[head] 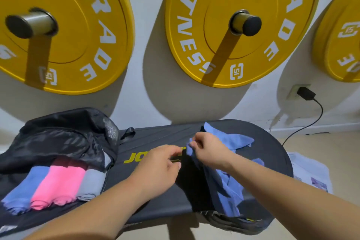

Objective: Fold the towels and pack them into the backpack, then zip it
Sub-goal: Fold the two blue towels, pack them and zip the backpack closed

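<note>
A black backpack (pixel 64 138) lies open at the left of a dark padded bench (pixel 155 136). Inside it sit three folded towels side by side: a blue towel (pixel 25 187), a pink towel (pixel 58 183) and a grey towel (pixel 92 183). A crumpled blue towel (pixel 228 179) is spread over the bench's right part. My right hand (pixel 208 150) pinches an edge of that towel and lifts it. My left hand (pixel 157 169) hovers just left of it with fingers curled, close to the same edge; whether it holds the cloth is unclear.
Three yellow weight plates (pixel 243 25) hang on pegs on the white wall behind the bench. A black charger (pixel 305 93) is plugged in at the right, its cable running down to the floor. White cloth or paper (pixel 309 171) lies on the floor right of the bench.
</note>
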The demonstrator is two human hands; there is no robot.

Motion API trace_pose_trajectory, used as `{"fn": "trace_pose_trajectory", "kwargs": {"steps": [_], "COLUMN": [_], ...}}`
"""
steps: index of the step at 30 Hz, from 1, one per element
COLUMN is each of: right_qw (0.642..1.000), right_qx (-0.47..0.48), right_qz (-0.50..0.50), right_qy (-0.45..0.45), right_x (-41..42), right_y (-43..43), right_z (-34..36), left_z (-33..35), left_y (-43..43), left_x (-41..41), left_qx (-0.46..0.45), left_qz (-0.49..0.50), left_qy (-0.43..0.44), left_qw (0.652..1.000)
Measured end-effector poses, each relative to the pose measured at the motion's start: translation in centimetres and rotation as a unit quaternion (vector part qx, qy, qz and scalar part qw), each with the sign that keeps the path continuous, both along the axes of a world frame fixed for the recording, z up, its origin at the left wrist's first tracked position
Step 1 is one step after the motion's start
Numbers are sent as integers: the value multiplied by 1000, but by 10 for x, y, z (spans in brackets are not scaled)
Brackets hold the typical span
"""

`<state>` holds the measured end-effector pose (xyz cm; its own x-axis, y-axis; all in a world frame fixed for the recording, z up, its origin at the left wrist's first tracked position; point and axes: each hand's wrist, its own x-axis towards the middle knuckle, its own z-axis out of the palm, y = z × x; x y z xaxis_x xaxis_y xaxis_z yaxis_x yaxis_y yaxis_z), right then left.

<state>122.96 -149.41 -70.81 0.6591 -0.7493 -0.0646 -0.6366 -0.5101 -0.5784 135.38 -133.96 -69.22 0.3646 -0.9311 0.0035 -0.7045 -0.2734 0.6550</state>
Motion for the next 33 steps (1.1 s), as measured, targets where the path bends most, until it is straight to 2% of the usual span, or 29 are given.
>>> {"fn": "trace_pose_trajectory", "kwargs": {"steps": [3, 6, 11, 13, 15, 17, 19, 22, 25, 29, 33], "right_qw": [990, 977, 948, 956, 974, 978, 980, 988, 989, 983, 979], "right_qx": [104, 146, 227, 181, 54, -66, -111, -107, -83, -53, 27], "right_qz": [80, 125, 126, 152, 167, 162, 140, 98, 71, 26, -60], "right_qy": [-52, -89, -185, -171, -141, -116, -88, -60, -100, -175, -192], "right_x": [12, 22, 23, 16, 8, 4, 3, 5, 8, 15, 17], "right_y": [26, 53, 97, 107, 120, 133, 144, 146, 145, 129, 102], "right_z": [48, 85, 132, 145, 157, 166, 171, 165, 150, 135, 110], "left_z": [22, 51, 94, 109, 117, 120, 117, 110, 101, 84, 63], "left_y": [14, 39, 71, 80, 92, 101, 108, 117, 125, 123, 112], "left_x": [9, 16, 30, 28, 25, 26, 28, 35, 48, 76, 96], "left_qx": [-52, -100, -172, -187, -202, -212, -197, -123, -60, -67, -72], "left_qz": [18, 34, 85, 87, 92, 101, 96, 42, 20, 77, 129], "left_qy": [24, 61, 110, 142, 166, 177, 179, 133, 72, 87, 66], "left_qw": [998, 993, 975, 968, 961, 956, 959, 983, 995, 991, 987]}}
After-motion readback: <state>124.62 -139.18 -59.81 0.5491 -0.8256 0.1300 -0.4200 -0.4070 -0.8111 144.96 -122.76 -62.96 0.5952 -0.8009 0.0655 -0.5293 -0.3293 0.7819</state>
